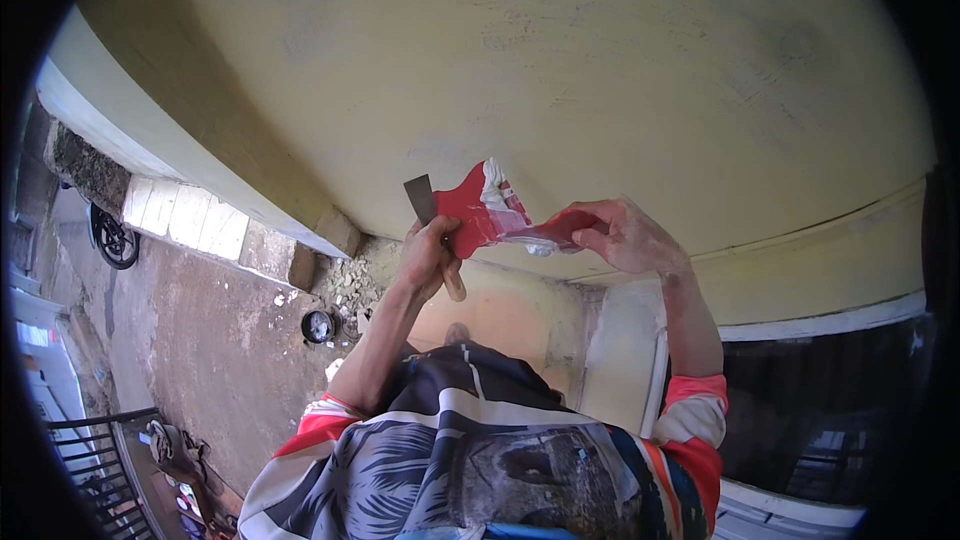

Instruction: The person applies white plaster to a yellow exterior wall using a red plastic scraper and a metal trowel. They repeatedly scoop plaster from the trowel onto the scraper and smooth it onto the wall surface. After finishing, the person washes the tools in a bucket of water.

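My left hand point(430, 252) is closed around a putty knife point(420, 198), its flat metal blade pointing up and its pale handle end showing below the palm. The same hand pinches the left end of a bent red plastic sheet point(462, 208). White paste point(494, 186) clings to that sheet along its upper edge and near its middle. At the other end, my right hand point(632, 236) grips the sheet between thumb and fingers. Both hands are raised in front of the yellowish wall surface point(600, 80).
Beyond my left arm, a round dark pan point(318, 326) stands on the concrete ground beside broken rubble point(350, 285). Farther left are a wheel point(113, 238) and a dark metal railing point(95, 460). A dark window point(830, 410) lies at the right.
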A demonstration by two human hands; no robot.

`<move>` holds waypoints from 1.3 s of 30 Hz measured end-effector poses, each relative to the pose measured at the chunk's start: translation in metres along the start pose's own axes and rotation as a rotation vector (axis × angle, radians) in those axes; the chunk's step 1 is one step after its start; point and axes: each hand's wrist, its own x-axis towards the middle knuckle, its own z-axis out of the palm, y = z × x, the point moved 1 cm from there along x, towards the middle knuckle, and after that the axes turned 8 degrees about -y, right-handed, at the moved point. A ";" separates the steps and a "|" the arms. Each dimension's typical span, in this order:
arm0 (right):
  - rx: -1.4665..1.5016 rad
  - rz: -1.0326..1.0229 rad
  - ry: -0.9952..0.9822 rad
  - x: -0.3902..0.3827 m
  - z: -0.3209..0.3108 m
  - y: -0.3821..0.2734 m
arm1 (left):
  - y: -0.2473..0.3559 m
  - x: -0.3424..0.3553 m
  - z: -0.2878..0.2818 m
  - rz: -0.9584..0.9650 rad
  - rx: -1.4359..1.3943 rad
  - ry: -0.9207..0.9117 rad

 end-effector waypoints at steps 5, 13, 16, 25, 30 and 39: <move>1.164 -0.657 0.627 -0.029 -0.012 0.033 | 0.001 0.003 0.011 -0.152 -0.217 -0.371; 0.892 -1.038 1.513 -0.069 -0.065 -0.046 | 0.038 0.009 -0.011 -0.381 -0.266 -0.524; 0.584 -0.779 1.669 -0.081 -0.099 -0.087 | 0.056 0.015 -0.021 -0.344 -0.246 -0.544; -0.421 -0.125 2.031 -0.048 -0.096 -0.105 | 0.059 0.027 -0.062 -0.289 -0.235 -0.598; -0.602 -0.217 2.149 -0.005 -0.087 -0.099 | 0.061 0.034 -0.071 -0.292 -0.181 -0.611; -0.535 -0.410 2.002 0.064 -0.033 -0.081 | 0.052 0.056 -0.079 -0.351 -0.170 -0.678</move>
